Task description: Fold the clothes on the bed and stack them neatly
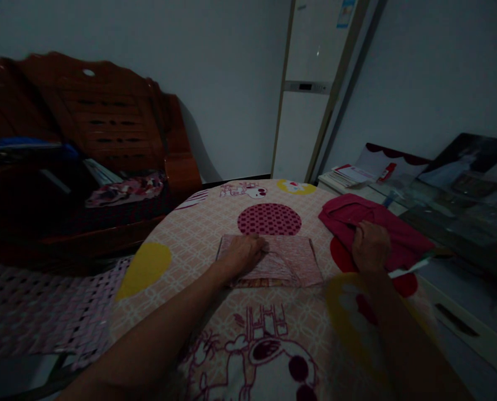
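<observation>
Across the round, cloth-covered counter [194, 225], we have both forearms stretched forward, each hand resting on a separate piece of fabric. Our left hand [244, 253] lies palm down, fingers together and slightly bent, on the left part of a folded pale pink cloth [298, 259] near the middle of the counter. Its folds make a neat rectangle, wider than deep, with a brownish strip showing along the near edge. Our right hand [370, 245] is narrow and curled, pressed against a magenta cloth [344, 214] at the counter's right edge, well apart from the pink one. The light is dim and the fingertips are partly hidden, so we cannot tell whether either hand pinches the fabric or only rests on it. Just beyond the pink cloth we see a dotted dark pink oval [269, 219] printed on the cover. Past the counter stand a carved wooden bench [106, 120] on the left and a tall white unit [302, 133] against the wall; papers [351, 175] lie to the right.
</observation>
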`<act>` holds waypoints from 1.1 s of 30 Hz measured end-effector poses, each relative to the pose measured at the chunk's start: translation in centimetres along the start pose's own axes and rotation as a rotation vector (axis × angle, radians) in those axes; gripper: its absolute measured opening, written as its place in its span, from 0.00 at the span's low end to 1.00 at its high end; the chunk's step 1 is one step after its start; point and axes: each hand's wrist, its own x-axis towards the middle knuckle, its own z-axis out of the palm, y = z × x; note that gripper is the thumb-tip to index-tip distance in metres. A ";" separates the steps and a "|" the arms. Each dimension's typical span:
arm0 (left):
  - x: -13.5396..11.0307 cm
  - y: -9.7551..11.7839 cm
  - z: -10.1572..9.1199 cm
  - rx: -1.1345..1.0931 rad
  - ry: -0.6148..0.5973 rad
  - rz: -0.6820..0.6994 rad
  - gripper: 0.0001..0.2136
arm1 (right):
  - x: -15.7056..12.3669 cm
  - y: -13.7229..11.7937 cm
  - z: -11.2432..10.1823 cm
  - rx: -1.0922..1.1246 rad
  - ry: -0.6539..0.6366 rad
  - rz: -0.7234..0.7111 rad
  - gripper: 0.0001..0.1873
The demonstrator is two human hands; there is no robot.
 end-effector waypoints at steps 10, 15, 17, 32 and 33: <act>-0.1 -0.7 0.8 -0.159 0.099 -0.072 0.11 | -0.1 0.0 -0.2 0.028 -0.032 0.017 0.20; -0.1 -1.2 0.7 -0.198 0.116 -0.195 0.11 | 0.0 0.0 -0.1 0.017 -0.009 0.024 0.19; -0.1 -1.4 0.6 -0.242 0.122 -0.224 0.11 | 0.0 0.1 0.0 0.003 0.006 0.017 0.18; 0.0 -2.6 0.7 -0.471 0.129 -0.221 0.07 | -0.1 0.4 0.3 0.048 0.043 -0.015 0.18; 0.0 -2.6 0.8 -0.456 0.132 -0.199 0.07 | -0.1 0.4 0.2 0.048 0.040 -0.012 0.18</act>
